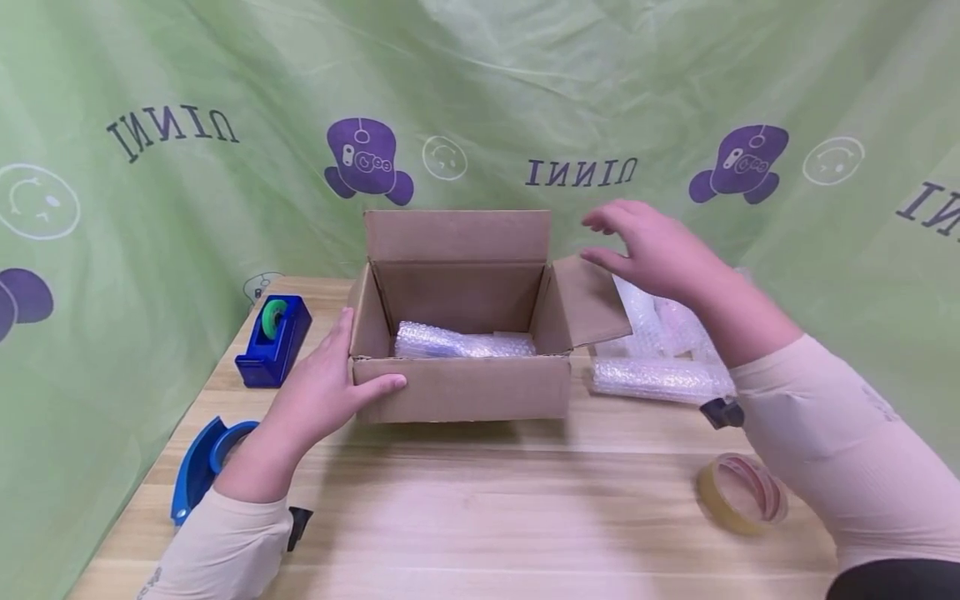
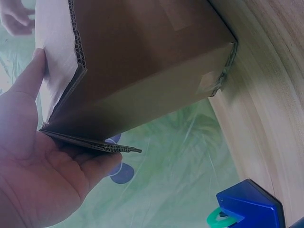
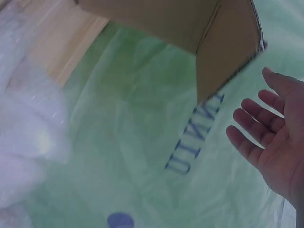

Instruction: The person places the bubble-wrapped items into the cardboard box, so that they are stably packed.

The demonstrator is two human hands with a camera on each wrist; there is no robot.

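An open cardboard box (image 1: 461, 392) stands on the wooden table, its back flap upright and its right flap (image 1: 592, 304) folded outward. Inside lies a roll of bubble wrap (image 1: 431, 340), partly hidden by the front side. My left hand (image 1: 318, 392) grips the box's front left corner, thumb over the front flap (image 2: 59, 52) and fingers behind the left flap (image 2: 90, 142). Raised beside the back right of the box, my right hand (image 1: 641, 250) has loosely bent fingers around nothing. In the right wrist view its fingers (image 3: 254, 121) stand apart from the cardboard.
Bubble wrap pieces (image 1: 663, 379) lie right of the box. A clear tape roll (image 1: 742, 496) sits at the front right. On the left are a blue tape dispenser (image 1: 275, 342) with green tape and another blue dispenser (image 1: 198, 475), partly behind my forearm. A green curtain (image 1: 480, 92) hangs behind.
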